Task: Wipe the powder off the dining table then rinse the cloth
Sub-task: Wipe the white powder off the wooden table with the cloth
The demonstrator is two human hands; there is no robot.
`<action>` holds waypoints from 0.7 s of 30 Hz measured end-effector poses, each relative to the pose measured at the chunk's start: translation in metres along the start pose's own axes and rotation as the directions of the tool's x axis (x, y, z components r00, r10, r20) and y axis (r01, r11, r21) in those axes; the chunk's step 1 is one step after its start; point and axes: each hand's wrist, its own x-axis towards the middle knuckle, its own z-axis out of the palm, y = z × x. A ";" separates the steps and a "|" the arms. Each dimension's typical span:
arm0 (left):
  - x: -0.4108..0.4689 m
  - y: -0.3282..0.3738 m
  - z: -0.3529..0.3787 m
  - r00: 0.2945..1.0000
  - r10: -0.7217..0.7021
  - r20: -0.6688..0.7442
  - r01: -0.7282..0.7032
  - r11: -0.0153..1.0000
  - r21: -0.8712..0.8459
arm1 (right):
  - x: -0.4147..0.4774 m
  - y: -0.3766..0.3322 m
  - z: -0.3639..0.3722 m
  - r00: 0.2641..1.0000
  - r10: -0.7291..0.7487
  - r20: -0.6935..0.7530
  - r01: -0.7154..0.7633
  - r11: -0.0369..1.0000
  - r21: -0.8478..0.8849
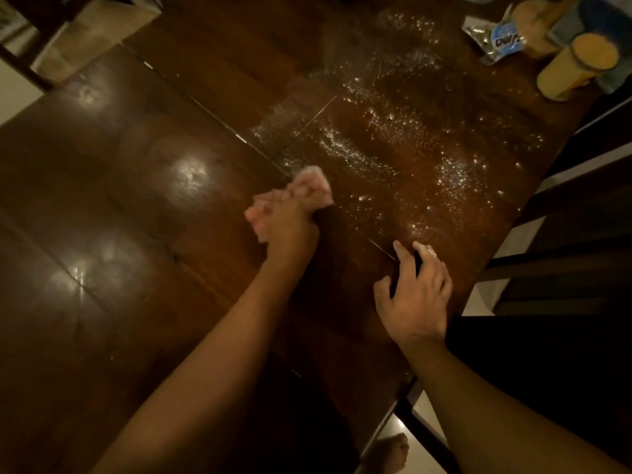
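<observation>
While left grip (290, 230) clutches one cloth (316, 188) — right grip (415, 295) splayed | one powder patch (393, 152)

Place: a home dining room, dimly lit.
Table: a large dark wooden dining table (119, 234), glossy enough to reflect lamps.
Seating: a dark wooden chair (561, 292) at its right edge.
Floor: pale floor (431, 415) with a bare foot (393, 453) on it.
Clutter: a snack packet (492, 39) and a yellow tumbler (578, 68) at the far corner.
</observation>
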 end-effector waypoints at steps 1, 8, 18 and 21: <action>-0.009 0.006 0.007 0.992 0.099 0.077 -0.101 0.995 0.023 | 0.000 0.000 0.000 1.000 0.005 -0.001 -0.005 1.000 0.005; -0.028 -0.034 -0.007 0.929 0.296 0.222 -0.307 0.952 0.016 | 0.001 0.000 0.001 1.000 0.006 0.005 -0.006 0.999 0.033; 0.043 -0.017 0.001 0.987 0.098 -0.125 -0.087 0.992 0.096 | 0.001 0.003 0.002 1.000 -0.002 0.001 0.002 1.000 0.024; 0.034 -0.017 -0.008 0.968 0.248 0.040 -0.251 0.958 0.139 | 0.000 0.003 0.003 1.000 -0.002 0.004 0.002 1.000 0.008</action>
